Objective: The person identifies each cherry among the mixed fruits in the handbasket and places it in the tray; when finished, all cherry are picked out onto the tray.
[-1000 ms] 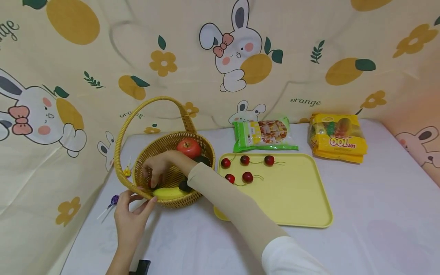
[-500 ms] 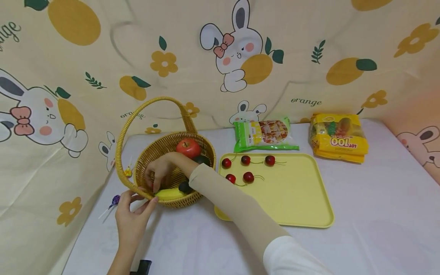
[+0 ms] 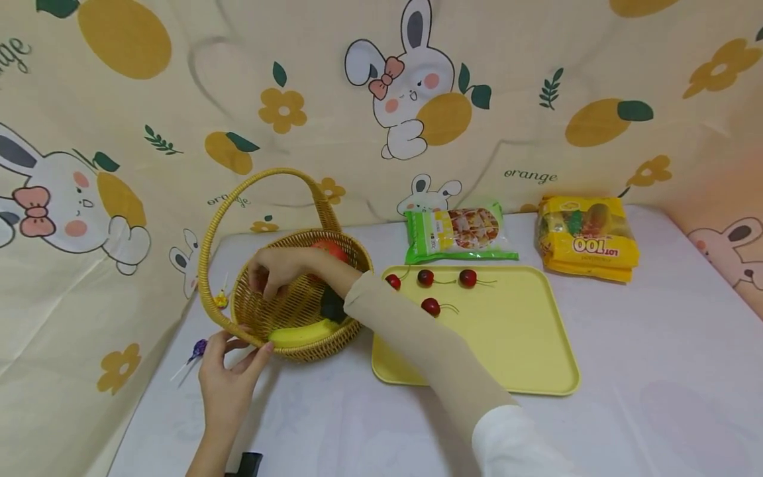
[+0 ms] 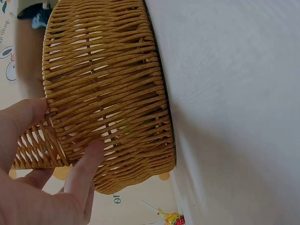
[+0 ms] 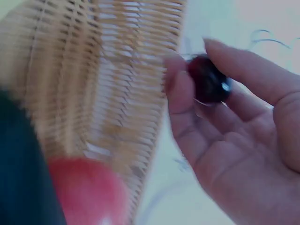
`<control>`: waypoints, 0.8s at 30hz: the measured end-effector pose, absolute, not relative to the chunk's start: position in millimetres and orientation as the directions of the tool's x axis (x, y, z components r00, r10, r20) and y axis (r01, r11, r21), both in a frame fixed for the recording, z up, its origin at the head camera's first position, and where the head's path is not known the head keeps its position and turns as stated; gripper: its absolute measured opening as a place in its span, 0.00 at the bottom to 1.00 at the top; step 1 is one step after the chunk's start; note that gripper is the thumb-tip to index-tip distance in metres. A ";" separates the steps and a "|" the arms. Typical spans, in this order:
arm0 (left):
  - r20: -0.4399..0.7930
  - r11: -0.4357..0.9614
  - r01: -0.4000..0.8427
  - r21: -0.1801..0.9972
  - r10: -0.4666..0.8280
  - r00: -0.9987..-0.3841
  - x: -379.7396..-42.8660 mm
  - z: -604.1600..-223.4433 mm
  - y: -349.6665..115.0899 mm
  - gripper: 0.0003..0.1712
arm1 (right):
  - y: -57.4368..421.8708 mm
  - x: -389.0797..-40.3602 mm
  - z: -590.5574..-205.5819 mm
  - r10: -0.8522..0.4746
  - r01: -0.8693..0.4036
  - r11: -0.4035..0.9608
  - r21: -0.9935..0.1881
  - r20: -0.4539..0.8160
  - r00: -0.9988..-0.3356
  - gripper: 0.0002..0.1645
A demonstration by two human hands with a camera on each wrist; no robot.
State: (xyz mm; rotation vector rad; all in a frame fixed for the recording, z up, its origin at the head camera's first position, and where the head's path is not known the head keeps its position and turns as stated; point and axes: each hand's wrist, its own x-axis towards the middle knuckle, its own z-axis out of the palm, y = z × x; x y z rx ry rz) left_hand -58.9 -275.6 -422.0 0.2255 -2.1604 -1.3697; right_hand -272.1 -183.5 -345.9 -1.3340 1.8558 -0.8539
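My left hand [image 3: 229,377] holds the rim of a wicker basket [image 3: 253,318] at its near left side, by the foot of the tall handle. In the left wrist view, its fingers [image 4: 89,164] lie against the woven outer wall. Above the basket's opening, my right hand [image 3: 277,268] pinches a dark red cherry [image 5: 208,79], seen in the right wrist view; the head view hides the fruit. A banana [image 3: 303,333] lies along the near inside of the basket. Behind my right forearm, a red apple [image 3: 330,248] is partly covered. A dark green thing [image 5: 23,164] is blurred in the right wrist view.
Right of the basket lies a yellow tray [image 3: 507,358] with several cherries [image 3: 467,278]. Behind it are a green snack bag [image 3: 459,232] and a yellow candy bag [image 3: 587,238]. A purple lollipop [image 3: 199,348] and a yellow lollipop [image 3: 221,299] lie left of the basket.
My right hand has risen from beside the banana inside the basket towards the rim, a cherry now showing in its fingers. The left hand has stayed on the basket.
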 end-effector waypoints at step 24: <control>0.362 0.462 0.141 0.875 -0.435 -0.824 -57.3 -418.5 -270.4 0.24 | 102.2 -230.6 -390.4 -0.760 -0.520 0.275 -0.809 0.148 -0.633 0.12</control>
